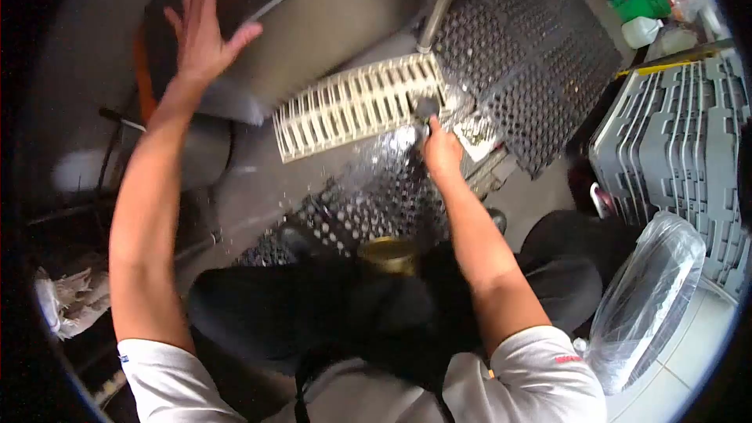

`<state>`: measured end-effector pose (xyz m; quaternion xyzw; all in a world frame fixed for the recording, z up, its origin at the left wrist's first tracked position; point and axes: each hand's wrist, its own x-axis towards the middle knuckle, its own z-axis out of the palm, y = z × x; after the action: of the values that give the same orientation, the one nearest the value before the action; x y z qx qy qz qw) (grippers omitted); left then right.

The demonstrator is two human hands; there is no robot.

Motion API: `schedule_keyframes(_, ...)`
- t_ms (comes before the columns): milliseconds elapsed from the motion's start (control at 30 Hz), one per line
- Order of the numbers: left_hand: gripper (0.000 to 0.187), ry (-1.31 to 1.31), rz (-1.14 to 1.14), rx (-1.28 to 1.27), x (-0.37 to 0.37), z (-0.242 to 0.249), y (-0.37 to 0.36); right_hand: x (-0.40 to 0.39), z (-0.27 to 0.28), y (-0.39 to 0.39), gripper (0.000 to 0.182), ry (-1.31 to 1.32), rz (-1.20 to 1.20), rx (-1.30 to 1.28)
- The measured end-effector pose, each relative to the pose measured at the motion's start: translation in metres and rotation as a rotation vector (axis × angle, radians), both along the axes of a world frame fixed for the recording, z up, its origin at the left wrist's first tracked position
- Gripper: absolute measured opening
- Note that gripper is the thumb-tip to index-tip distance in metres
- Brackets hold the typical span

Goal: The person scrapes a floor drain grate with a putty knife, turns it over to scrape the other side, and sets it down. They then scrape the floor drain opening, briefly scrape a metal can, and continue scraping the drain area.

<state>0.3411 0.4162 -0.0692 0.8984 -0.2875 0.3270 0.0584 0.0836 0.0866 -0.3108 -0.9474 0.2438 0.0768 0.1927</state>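
— In the head view, what is held by the right hand?

— A dark-headed tool is gripped by its handle, with the head at the right end of the pale slatted grate. Whether a brush or a scraper is held cannot be told.

— And the left hand?

— It is raised beyond the grate's left end, fingers spread and nothing held, by the steel panel; whether that panel is touched cannot be told. The hands are set well apart, and the grate is laid on the floor between them, nearer the right.

— How might the step be done well?

— The tool would best be pressed firmly and drawn along each slat, with the gaps reached too. On the grate's near side, by the black mat, the floor looks wet, so slipping should be guarded against.
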Motion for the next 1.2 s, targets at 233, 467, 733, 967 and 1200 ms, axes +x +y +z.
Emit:
schedule_keyframes(233,0.076,0.105,-0.969,-0.759,-0.183,0.137,-0.085,-0.004,-0.001,-0.005,0.047,0.046,0.014,0.005)
schedule_keyframes(467,0.075,0.228,-0.901,-0.623,-0.232,0.171,-0.103,-0.015,0.008,-0.002,0.049,0.01,0.022,0.055)
schedule_keyframes(733,0.075,0.239,-0.828,-0.607,-0.245,0.165,-0.096,-0.007,0.017,0.005,0.057,0.124,-0.05,0.081)
schedule_keyframes(967,0.074,0.253,-0.727,-0.6,-0.26,0.153,-0.1,-0.013,0.004,-0.002,0.05,0.047,0.036,0.007)
schedule_keyframes(1200,0.074,0.338,-0.599,-0.605,-0.265,0.157,-0.098,-0.025,-0.007,0.003,0.051,0.032,0.012,0.0)
